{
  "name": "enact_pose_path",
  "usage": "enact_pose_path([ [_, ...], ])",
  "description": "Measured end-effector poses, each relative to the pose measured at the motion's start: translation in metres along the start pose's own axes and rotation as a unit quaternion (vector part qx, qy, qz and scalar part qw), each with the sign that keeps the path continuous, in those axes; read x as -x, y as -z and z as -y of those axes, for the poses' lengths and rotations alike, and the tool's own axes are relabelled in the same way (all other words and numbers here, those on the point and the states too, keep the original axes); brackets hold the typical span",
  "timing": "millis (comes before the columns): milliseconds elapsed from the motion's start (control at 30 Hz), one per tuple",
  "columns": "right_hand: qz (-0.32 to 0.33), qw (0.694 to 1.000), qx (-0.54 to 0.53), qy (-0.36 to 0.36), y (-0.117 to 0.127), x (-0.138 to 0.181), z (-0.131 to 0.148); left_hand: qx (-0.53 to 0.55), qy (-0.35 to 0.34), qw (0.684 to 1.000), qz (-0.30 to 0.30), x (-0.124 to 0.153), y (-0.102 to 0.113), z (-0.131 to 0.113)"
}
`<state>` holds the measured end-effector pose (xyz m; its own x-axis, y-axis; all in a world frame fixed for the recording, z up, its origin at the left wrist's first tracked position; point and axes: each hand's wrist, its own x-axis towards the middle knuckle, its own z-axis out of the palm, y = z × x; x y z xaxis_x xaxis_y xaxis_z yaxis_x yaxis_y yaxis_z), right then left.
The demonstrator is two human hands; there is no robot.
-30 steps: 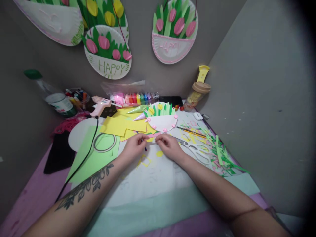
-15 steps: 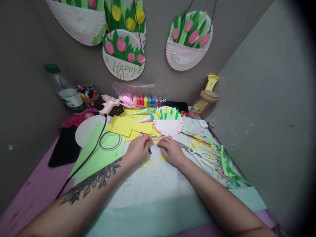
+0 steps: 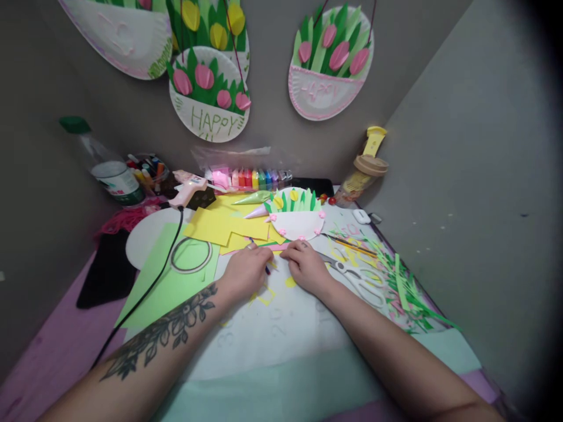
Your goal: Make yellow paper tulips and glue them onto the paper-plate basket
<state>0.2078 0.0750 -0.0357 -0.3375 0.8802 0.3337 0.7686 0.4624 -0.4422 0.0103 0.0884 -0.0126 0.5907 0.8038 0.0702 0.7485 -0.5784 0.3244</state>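
Note:
My left hand (image 3: 245, 271) and my right hand (image 3: 307, 266) lie close together on the white work sheet (image 3: 281, 328), fingertips almost meeting. Both are curled in a pinch over a thin pink paper strip (image 3: 280, 247) at the edge of the yellow sheets (image 3: 229, 227). A dark blue pen (image 3: 266, 269) pokes out under my left fingers. Just beyond the hands stands a half paper plate (image 3: 296, 221) with green leaves and small pink flowers. What exactly each fingertip grips is hidden.
Scissors (image 3: 358, 280) and a pencil (image 3: 349, 244) lie right of my right hand, beside green paper scraps (image 3: 407, 293). A glue gun (image 3: 189, 189) with its black cord, a green sheet (image 3: 169, 281), paint pots (image 3: 250, 177), a bottle (image 3: 109, 173) and a jar (image 3: 363, 176) stand behind. Plate crafts hang on the wall.
The hands have stayed together on the pink strip, with only small finger shifts. The camera has swung slightly, so the whole scene moves in the picture.

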Motion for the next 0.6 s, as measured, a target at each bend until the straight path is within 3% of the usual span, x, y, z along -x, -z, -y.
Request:
enact_pose_path([
  [167,-0.020,1.000,-0.003,0.001,0.0018,0.0018,-0.0042,0.005,-0.001,1.000,0.003,-0.0007,0.0000,0.0010],
  [433,0.029,0.983,0.179,-0.006,0.0053,0.0059,-0.0003,0.001,-0.006,1.000,0.003,-0.0005,0.0047,-0.0003],
  [600,0.012,0.986,0.164,-0.005,0.0030,0.0053,-0.0007,0.004,-0.013,1.000,-0.002,0.0000,0.0027,0.0024],
])
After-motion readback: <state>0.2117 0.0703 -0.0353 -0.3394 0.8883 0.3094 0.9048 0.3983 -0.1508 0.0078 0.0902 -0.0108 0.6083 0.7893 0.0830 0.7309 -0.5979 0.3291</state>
